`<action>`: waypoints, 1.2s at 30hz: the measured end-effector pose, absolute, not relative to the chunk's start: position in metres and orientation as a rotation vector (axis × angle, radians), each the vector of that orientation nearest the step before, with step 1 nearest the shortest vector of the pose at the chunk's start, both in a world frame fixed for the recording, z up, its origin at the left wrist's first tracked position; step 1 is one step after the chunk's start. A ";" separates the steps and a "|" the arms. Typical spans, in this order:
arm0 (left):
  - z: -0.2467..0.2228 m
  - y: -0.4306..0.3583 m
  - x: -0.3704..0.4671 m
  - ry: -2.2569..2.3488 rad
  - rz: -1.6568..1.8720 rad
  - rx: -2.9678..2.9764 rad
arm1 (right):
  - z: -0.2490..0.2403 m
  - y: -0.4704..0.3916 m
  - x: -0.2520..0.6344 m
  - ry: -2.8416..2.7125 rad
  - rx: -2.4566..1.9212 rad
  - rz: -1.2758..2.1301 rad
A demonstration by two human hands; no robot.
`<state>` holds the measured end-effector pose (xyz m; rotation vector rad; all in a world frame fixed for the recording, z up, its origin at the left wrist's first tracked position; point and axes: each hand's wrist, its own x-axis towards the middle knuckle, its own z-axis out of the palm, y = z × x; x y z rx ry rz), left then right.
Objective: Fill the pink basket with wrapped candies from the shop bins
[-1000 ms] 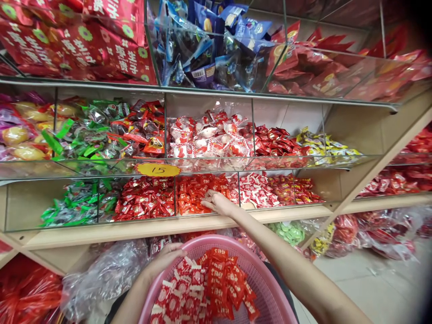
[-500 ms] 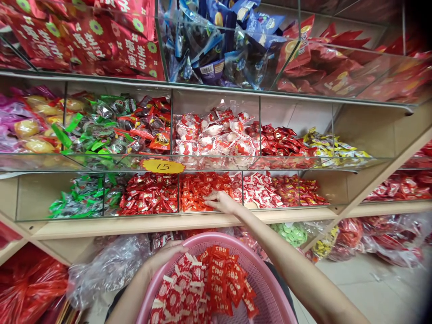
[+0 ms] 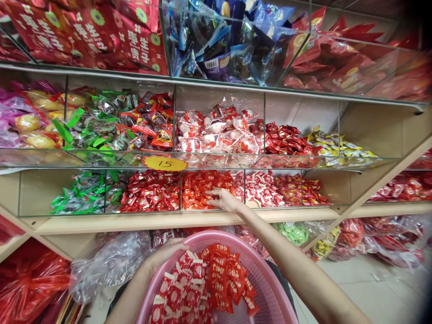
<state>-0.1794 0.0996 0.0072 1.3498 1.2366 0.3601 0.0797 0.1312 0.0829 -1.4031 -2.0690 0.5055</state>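
My left hand (image 3: 170,252) grips the rim of a pink plastic basket (image 3: 283,281) on its left side. Inside the basket, red-and-white wrapped candies (image 3: 175,294) lie at the left, and orange-red candy packets (image 3: 219,281) with pale lettering lie right of them. My right hand (image 3: 224,200) reaches over the basket into a low shelf compartment of similar orange-red candy packets (image 3: 194,189). Its fingers point left, slightly apart, at the surface of the pile. No packet shows between them.
Glass dividers and a front pane edge the compartments. Red candies (image 3: 150,191) and red-and-white candies (image 3: 261,186) flank the reached one. A yellow price tag (image 3: 164,163) marked 15 hangs above. Clear plastic bags (image 3: 108,261) and a red bag (image 3: 32,274) sit below the shelf (image 3: 135,223).
The fingers of my right hand have spread a little from a closer bunch over the packets. My left hand stays on the basket rim. The view has shifted slightly.
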 end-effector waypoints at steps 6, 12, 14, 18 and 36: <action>0.017 0.095 -0.176 1.145 0.357 1.382 | 0.084 0.134 0.078 -2.149 -1.509 0.350; 0.013 0.095 -0.174 1.138 0.335 1.302 | 0.091 0.139 0.073 -2.323 -1.716 0.203; 0.012 0.095 -0.174 1.129 0.338 1.294 | 0.095 0.138 0.069 -2.368 -1.784 0.134; 0.013 0.094 -0.174 1.124 0.340 1.279 | 0.103 0.135 0.060 -2.405 -1.832 0.077; 0.016 0.096 -0.173 1.103 0.309 1.358 | 0.101 -0.006 0.082 -2.276 -1.478 0.515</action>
